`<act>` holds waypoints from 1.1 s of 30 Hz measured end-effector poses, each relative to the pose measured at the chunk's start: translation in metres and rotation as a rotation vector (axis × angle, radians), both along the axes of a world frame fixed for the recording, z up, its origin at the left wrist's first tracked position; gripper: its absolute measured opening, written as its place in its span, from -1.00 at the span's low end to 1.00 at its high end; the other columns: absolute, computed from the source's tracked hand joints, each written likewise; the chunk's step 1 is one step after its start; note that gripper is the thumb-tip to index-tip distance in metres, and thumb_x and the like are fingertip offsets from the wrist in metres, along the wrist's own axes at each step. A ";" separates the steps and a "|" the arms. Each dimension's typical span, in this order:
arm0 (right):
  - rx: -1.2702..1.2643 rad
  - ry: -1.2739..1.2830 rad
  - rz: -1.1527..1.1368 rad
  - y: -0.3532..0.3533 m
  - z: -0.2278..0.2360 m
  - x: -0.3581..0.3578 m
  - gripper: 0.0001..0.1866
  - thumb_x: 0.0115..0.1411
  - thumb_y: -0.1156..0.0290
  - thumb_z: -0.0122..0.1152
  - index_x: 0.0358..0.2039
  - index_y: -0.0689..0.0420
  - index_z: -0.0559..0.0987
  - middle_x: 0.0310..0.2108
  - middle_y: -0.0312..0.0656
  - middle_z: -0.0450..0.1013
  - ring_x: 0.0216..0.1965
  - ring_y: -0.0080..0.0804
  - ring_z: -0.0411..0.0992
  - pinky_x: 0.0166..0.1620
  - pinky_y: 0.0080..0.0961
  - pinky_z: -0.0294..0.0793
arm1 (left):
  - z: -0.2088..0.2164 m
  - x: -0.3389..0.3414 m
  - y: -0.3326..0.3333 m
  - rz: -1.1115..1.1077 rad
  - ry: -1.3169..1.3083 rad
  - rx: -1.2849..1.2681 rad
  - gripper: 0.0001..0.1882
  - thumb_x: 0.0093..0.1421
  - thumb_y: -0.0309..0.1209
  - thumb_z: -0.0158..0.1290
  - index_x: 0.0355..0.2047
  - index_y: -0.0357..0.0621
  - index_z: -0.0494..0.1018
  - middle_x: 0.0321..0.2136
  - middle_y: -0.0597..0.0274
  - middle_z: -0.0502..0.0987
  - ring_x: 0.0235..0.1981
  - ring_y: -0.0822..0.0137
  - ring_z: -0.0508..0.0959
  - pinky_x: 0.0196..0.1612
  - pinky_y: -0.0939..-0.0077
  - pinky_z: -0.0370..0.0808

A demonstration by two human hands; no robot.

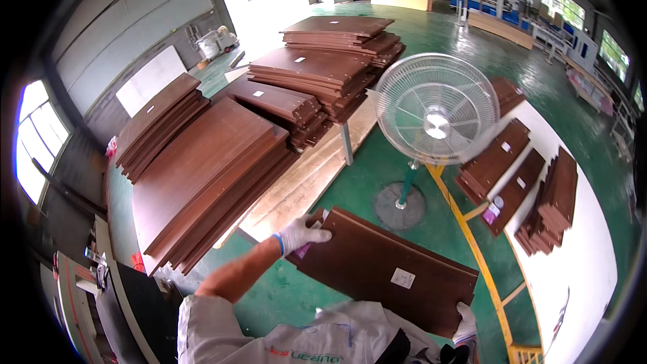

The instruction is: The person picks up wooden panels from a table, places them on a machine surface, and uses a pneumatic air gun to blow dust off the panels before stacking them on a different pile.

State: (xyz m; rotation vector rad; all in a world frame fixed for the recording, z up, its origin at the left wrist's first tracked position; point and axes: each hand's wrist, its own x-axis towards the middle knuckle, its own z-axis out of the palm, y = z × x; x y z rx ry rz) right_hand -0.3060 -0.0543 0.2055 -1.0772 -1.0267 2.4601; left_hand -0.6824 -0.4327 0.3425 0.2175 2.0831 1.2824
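Observation:
A dark brown wooden panel [364,256] is held level in front of my body, with a white label [403,278] on its upper face. At least one more brown panel shows along its far edge. My left hand [303,236], in a white glove, is closed on the left end, thumb on top. Something purple [301,251] shows under that hand; I cannot make out what it is. My right hand [465,323], also gloved, is closed round the near right corner, its fingers partly hidden.
Stacks of brown panels [202,175] fill a low platform on the left. A pedestal fan [437,111] stands ahead on a round base. To the right, a white-topped table [573,283] bears smaller brown panel stacks [558,189]. A yellow frame [472,229] runs beside it.

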 end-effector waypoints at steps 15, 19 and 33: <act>-0.112 0.199 0.024 -0.148 0.044 -0.467 -0.29 0.24 0.22 0.15 0.36 0.23 0.29 0.27 -0.01 0.39 0.25 0.01 0.40 0.30 -0.04 0.40 | 0.087 -0.544 -0.090 -0.185 0.224 -0.071 -0.19 0.11 -0.06 0.38 0.26 -0.32 0.43 0.09 0.16 0.56 0.14 0.32 0.46 0.25 0.39 0.34; -0.011 0.198 0.054 -0.191 0.116 -0.604 -0.33 0.30 0.20 0.14 0.36 0.19 0.31 0.24 -0.02 0.41 0.22 0.00 0.43 0.29 -0.08 0.44 | 0.118 -0.681 -0.157 -0.119 0.257 -0.165 -0.08 0.10 0.08 0.35 0.32 -0.30 0.39 0.21 0.03 0.50 0.25 0.21 0.43 0.29 0.32 0.35; 0.584 -0.144 0.560 -0.272 0.144 -0.833 0.07 0.05 -0.15 0.44 0.22 0.57 0.27 0.17 0.29 0.42 0.21 0.02 0.44 0.24 -0.28 0.41 | 0.031 -0.869 -0.308 0.076 0.714 -0.506 -0.19 0.30 0.03 0.16 0.32 -0.39 0.33 0.17 -0.18 0.53 0.21 0.05 0.52 0.28 0.33 0.39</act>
